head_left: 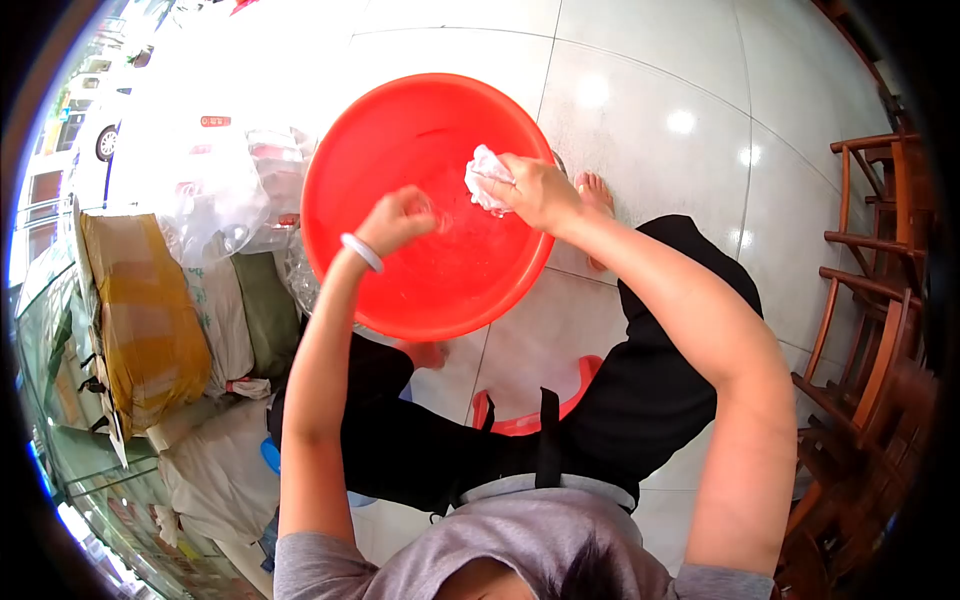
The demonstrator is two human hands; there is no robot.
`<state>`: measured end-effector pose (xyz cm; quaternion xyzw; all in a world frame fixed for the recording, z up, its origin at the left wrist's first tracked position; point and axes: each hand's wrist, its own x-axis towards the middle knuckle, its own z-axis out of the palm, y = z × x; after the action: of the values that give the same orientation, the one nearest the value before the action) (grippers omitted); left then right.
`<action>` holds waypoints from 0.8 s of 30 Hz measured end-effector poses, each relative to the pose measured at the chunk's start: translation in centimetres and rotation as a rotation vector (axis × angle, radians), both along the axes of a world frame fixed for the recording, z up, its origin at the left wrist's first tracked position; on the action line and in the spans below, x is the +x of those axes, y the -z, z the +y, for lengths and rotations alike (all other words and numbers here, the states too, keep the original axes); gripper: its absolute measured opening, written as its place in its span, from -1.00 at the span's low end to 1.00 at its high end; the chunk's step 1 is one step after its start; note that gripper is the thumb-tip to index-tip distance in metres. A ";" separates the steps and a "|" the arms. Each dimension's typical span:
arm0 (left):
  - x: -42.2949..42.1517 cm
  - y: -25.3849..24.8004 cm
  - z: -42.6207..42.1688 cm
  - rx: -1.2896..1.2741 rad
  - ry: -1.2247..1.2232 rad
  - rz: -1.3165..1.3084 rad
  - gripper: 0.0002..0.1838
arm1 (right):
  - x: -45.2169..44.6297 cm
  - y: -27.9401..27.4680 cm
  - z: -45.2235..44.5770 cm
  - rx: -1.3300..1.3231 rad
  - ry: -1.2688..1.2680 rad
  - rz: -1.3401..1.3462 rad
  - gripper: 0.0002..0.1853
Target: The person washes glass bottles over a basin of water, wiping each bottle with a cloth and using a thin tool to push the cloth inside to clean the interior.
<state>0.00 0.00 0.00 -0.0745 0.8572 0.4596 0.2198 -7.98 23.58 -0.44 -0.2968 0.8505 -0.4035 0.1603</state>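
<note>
A large round red basin [430,290] stands on the tiled floor in front of my legs. Over its right side, my right hand [540,192] is closed around a crumpled whitish-pink cloth [488,180]. My left hand [398,218], with a pale bangle [362,252] at the wrist, hangs over the left part of the basin, its fingers curled in; a blurred, clear or reddish patch shows at the fingertips, and I cannot make out what it is. The two hands are apart.
Plastic bags [225,195] lie left of the basin, above a taped brown box [150,320] and sacks [265,310]. Wooden chairs [880,290] line the right side. A red plastic piece [520,425] shows between my legs. My bare feet flank the basin.
</note>
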 end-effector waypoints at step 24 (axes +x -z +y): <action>-2.6 4.7 -1.8 -0.004 -0.063 -0.252 -0.66 | -0.1 -0.4 0.1 -0.058 0.064 -0.137 -0.53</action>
<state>-2.62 -1.81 -4.65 -0.1591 0.8208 0.4518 0.3112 -8.06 23.69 -0.06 -0.2456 0.8346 -0.4522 0.1965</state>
